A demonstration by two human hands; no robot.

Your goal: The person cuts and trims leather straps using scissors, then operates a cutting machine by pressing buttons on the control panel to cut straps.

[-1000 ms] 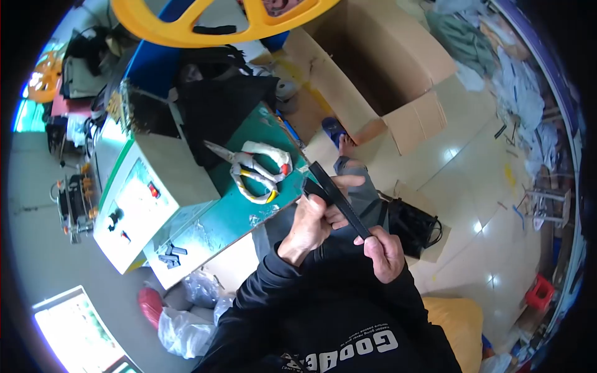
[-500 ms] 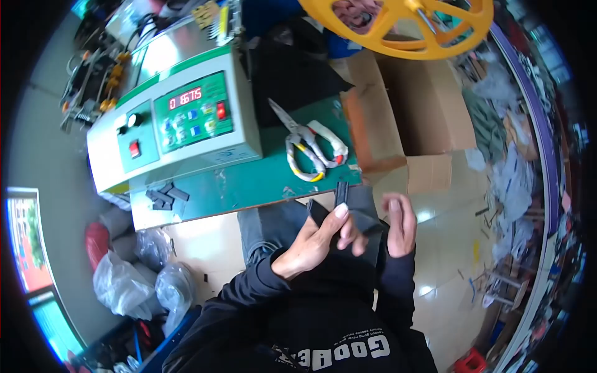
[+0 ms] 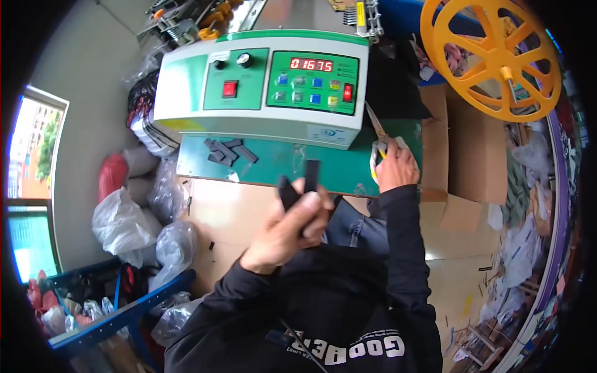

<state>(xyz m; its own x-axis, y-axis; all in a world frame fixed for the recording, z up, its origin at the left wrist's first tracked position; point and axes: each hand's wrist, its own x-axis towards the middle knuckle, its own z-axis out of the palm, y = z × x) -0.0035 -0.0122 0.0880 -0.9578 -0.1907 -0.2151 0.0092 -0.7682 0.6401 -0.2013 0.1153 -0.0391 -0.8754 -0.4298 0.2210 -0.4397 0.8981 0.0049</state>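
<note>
1. The black strip [image 3: 312,176] is off the table, in front of the control box and toward the wearer. Its flat end stands up, and a second dark end shows just beside it; whether both belong to one piece cannot be told.
2. The left hand [image 3: 286,227] is in front of the control box, its thumb and bent fingers pinching the strip. The fingertips are blurred.
3. The right hand [image 3: 398,166] is just off the control box's right front corner, fingers bent over the handles of the scissors [image 3: 377,127]. Whether they pass through the loops, or close fully, cannot be seen.
4. The scissors lie beside the control box's right end, blades pointing away from the wearer, the handles wrapped in white and yellow.
5. Short dark pieces [image 3: 227,151] lie in a loose cluster on the green table [image 3: 273,165], just in front of the control box's left half.
6. The control box [image 3: 258,118] stands on the table; its red display [image 3: 311,64] reads 01675.
7. Right of the control box are an open carton [image 3: 435,146] and a yellow spoked wheel [image 3: 505,73].
8. Left of the control box, and nearer the wearer, sit clear plastic bags [image 3: 124,227].
</note>
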